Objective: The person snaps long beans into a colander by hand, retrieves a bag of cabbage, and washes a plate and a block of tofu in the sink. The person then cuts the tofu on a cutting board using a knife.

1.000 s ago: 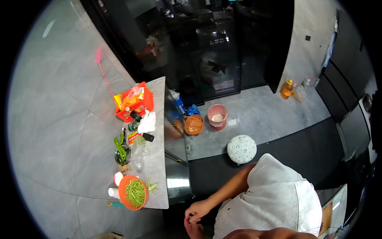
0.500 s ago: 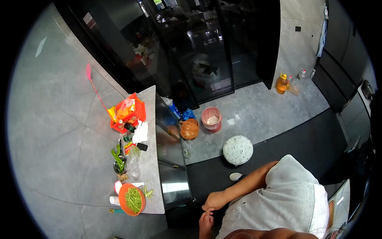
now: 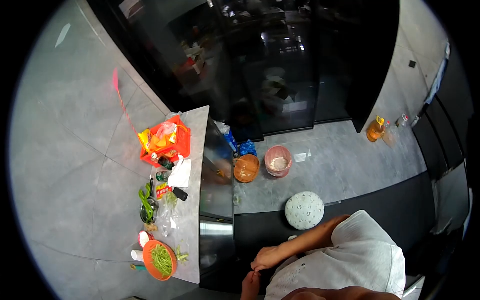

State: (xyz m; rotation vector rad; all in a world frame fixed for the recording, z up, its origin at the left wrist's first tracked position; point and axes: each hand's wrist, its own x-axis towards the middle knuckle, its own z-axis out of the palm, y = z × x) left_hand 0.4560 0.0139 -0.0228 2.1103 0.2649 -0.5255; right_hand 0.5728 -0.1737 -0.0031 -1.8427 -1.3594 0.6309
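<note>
My right hand (image 3: 266,257) is closed in a pinch, its fingertips pointing down toward my left hand. My left hand (image 3: 250,284) is closed too, and its fingers meet the right ones. Whatever lies between them, if anything, is too small to make out. Both hands are in front of my grey shirt (image 3: 345,260), beside the worktop (image 3: 190,250). On that worktop, nearest the hands, stands an orange colander (image 3: 147,253) of cut green vegetable pieces (image 3: 161,261). Some green trimmings (image 3: 181,254) lie beside it.
An orange-red basket (image 3: 184,142) of packets, a white cloth (image 3: 180,172), green peppers (image 3: 145,205) and a clear plastic bag (image 3: 165,217) are on the worktop. On the floor stand a pink bin (image 3: 278,172), a brown basket (image 3: 246,170), a round patterned stool (image 3: 304,210) and oil bottles (image 3: 375,130).
The view has shifted, so the stool, bin and bottles appear further right and lower. My hands stay together at the fingertips, slightly lower in the picture.
</note>
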